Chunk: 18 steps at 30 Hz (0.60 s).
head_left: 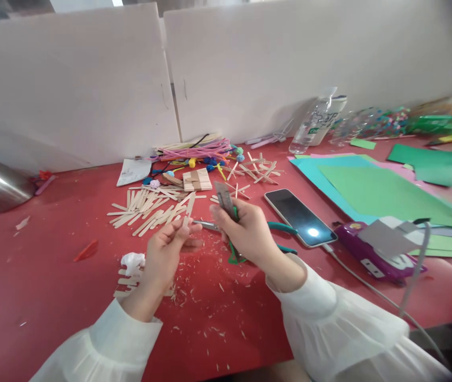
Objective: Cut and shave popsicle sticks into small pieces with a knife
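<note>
My left hand [168,249] pinches a thin wooden craft stick [189,207] that points up between thumb and fingers. My right hand [244,225] is wrapped round a utility knife [223,195] with a grey end upward; bits of green show by the palm and below it. The two hands are apart, a short gap between them. Under the right hand lie scissors with teal handles [283,228], their middle covered by the hand. Loose craft sticks [146,207] spread just beyond the left hand. Wood shavings [181,286] litter the red table [249,313].
A phone [299,215] on a white cable lies right of my right hand, by a purple power strip [369,252]. Coloured paper sheets [381,191], a plastic bottle [313,122] and a bundled stack of sticks [197,180] stand farther back. A white partition [70,85] closes the rear.
</note>
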Available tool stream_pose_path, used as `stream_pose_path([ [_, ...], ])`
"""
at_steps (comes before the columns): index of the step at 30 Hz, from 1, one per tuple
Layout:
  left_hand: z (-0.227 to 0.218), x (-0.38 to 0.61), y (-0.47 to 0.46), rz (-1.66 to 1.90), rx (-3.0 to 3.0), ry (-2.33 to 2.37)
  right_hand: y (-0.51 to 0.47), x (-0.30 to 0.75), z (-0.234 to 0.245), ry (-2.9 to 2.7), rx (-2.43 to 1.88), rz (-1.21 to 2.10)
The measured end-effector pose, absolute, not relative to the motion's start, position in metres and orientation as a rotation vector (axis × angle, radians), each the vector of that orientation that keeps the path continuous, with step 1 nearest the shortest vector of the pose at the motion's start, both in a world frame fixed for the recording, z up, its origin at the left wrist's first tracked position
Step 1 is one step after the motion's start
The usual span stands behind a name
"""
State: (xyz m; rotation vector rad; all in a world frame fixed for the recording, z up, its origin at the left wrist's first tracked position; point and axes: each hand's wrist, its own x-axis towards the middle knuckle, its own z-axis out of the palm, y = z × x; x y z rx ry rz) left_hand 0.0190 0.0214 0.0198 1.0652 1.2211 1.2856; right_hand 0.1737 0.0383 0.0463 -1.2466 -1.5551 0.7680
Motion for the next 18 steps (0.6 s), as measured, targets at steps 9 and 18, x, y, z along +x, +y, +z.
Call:
stream_pose_path([
  [9, 0.025, 0.017, 0.02, 1.344, 0.958, 1.074, 0.048, 0.171, 0.027, -1.613, -1.221, 1.069],
  [18, 0.032, 0.004, 0.014, 0.675, 0.64, 0.461, 0.035, 0.165, 0.037, -1.334, -0.833, 1.66],
])
